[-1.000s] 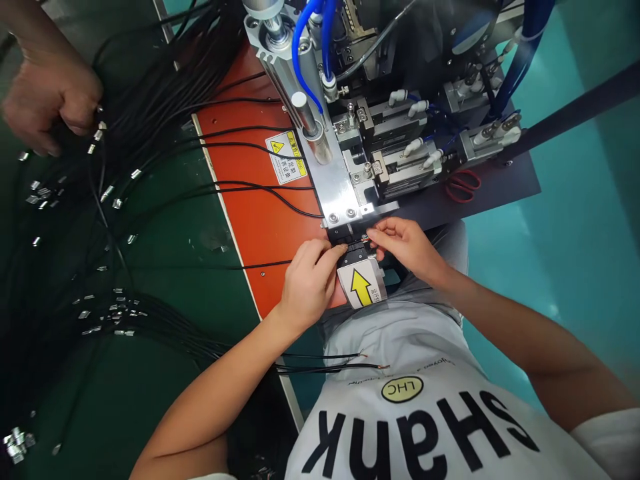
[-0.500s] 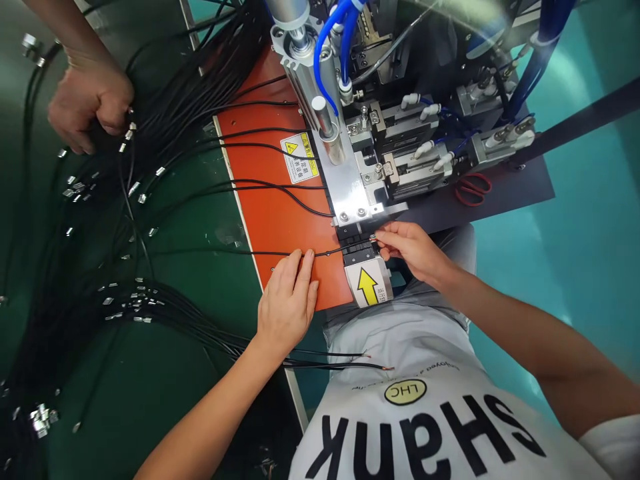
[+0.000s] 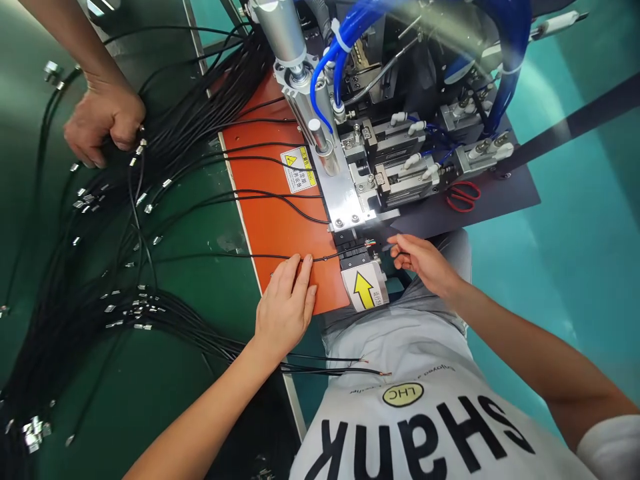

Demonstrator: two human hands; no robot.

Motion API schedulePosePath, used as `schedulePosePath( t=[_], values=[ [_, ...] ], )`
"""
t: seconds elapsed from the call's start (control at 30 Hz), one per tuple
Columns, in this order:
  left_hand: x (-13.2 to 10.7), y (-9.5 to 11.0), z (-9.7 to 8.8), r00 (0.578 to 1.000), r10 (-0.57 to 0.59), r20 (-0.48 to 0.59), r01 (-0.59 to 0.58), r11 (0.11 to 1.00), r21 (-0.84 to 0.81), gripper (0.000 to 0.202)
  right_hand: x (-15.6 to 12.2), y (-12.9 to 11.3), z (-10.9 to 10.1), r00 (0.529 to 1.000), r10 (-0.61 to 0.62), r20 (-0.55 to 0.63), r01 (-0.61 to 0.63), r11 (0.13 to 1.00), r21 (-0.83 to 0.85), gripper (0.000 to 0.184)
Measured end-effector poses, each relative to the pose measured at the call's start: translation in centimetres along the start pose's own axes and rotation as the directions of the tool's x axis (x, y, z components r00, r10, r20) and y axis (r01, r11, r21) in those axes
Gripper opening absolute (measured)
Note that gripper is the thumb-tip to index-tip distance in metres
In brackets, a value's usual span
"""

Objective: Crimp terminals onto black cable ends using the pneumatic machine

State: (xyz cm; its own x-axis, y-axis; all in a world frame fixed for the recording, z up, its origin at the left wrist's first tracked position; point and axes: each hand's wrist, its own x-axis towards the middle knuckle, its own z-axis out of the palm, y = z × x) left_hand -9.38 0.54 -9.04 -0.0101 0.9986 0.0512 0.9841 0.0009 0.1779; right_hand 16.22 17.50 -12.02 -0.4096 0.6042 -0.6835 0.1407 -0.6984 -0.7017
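Observation:
My left hand [image 3: 285, 303] rests on the orange board [image 3: 280, 230], its outstretched fingertips holding a black cable [image 3: 340, 253] down against it. The cable's end lies across a black slotted block at the front of the machine [image 3: 350, 193]. Small coloured wires [image 3: 370, 243] stick out of that end. Just to their right is my right hand [image 3: 417, 260], apart from the cable, thumb and forefinger pinched together. A small blurred grey bit shows at these fingertips; I cannot make out what it is. Below the block, a white cover [image 3: 365, 287] bears a yellow arrow.
Another person's hand [image 3: 107, 120] is over black cables at the upper left. Bundled cables with shiny metal ends [image 3: 135, 310] lie on the green table [image 3: 200, 227]. Several cables run under the machine beside a warning label [image 3: 299, 169]. Red-handled scissors [image 3: 463, 197] lie behind the right hand.
My right hand has moved right, away from the cable's end it was pinching. Coloured wires now show there. My left hand stays on the cable; the view has shifted slightly.

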Motion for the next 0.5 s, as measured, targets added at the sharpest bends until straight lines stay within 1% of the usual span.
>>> schedulePosePath(
  t=[0.1, 0.17, 0.23, 0.3, 0.4, 0.43, 0.5],
  values=[
    [1.9, -1.6, -0.1, 1.000, 0.017, 0.011, -0.017, 0.999, -0.047, 0.060, -0.4, 0.8, -0.9, 0.999, -0.008, -0.043, 0.008, 1.000, 0.005, 0.040],
    [3.8, -3.0, -0.1, 0.999, 0.041, -0.011, -0.042, 0.996, -0.076, 0.057, -0.7, 1.0, -1.2, 0.998, -0.014, -0.063, 0.015, 1.000, 0.011, 0.039],
    [5.3, -4.3, -0.3, 0.994, 0.107, -0.029, -0.109, 0.989, -0.103, 0.054, -1.3, 1.0, -1.3, 0.996, -0.028, -0.080, 0.029, 1.000, 0.010, 0.036],
    [6.1, -5.3, -1.0, 0.982, 0.189, -0.016, -0.189, 0.975, -0.117, 0.051, -2.0, 1.0, -1.4, 0.993, -0.056, -0.106, 0.056, 0.998, -0.007, 0.034],
    [5.8, -7.1, -2.9, 0.965, 0.263, 0.006, -0.260, 0.957, -0.128, 0.048, -2.8, 1.2, -2.4, 0.986, -0.052, -0.156, 0.046, 0.998, -0.041, 0.031],
    [5.3, -8.0, -3.8, 0.970, 0.244, 0.004, -0.242, 0.962, -0.126, 0.045, -3.0, 1.3, -3.1, 0.983, -0.053, -0.178, 0.043, 0.997, -0.062, 0.031],
    [3.7, -10.2, -5.9, 0.992, 0.128, 0.016, -0.125, 0.984, -0.127, 0.036, -3.3, 1.7, -4.9, 0.973, -0.109, -0.203, 0.077, 0.984, -0.161, 0.032]
  ],
)
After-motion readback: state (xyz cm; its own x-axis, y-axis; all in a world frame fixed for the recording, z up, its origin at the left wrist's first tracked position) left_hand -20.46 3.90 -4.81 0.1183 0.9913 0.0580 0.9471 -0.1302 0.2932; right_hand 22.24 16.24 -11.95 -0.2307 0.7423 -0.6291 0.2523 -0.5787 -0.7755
